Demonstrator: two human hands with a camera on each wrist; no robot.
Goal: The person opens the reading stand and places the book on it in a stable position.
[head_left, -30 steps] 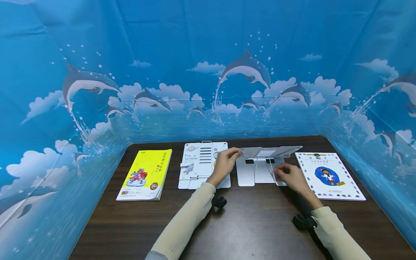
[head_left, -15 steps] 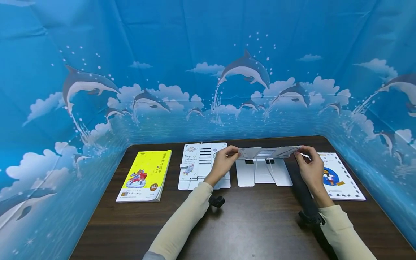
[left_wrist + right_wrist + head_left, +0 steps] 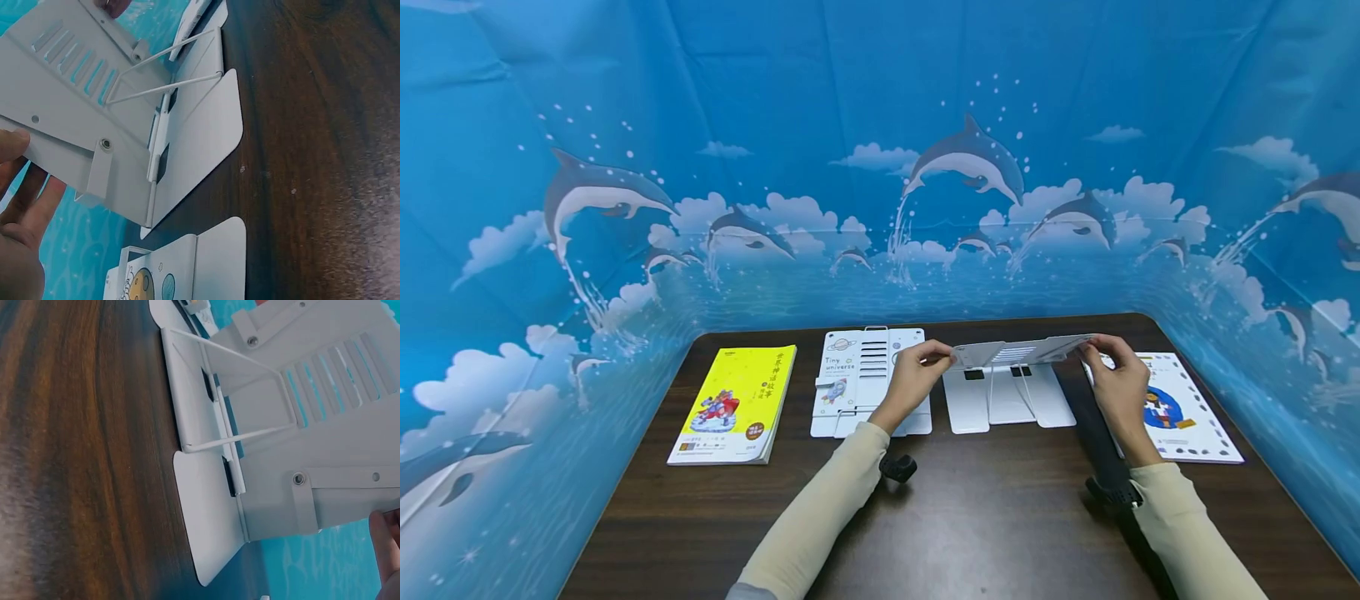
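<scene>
A white metal book stand (image 3: 1011,408) is propped up toward the back of the table, seen from its rear. Its flat base lies on the wood, and its slotted panel (image 3: 75,94) leans above, away from me. A wire support (image 3: 200,445) runs from the base's near edge up to the slots. My left hand (image 3: 913,379) pinches the panel's left edge between thumb and fingers. At the opposite edge, my right hand (image 3: 1118,387) pinches the panel too; only part of that hand shows in the right wrist view.
A second book stand (image 3: 841,379), printed "Tiny universe", lies folded flat to the left. Farther left is a yellow book (image 3: 741,400). A white picture book (image 3: 1195,417) lies at right, partly behind my right hand. A dolphin-print curtain (image 3: 880,167) surrounds the dark table (image 3: 970,517).
My right hand has left the wire support near the base and moved up and right to grip the panel's right edge. My left hand has kept its hold on the left edge.
</scene>
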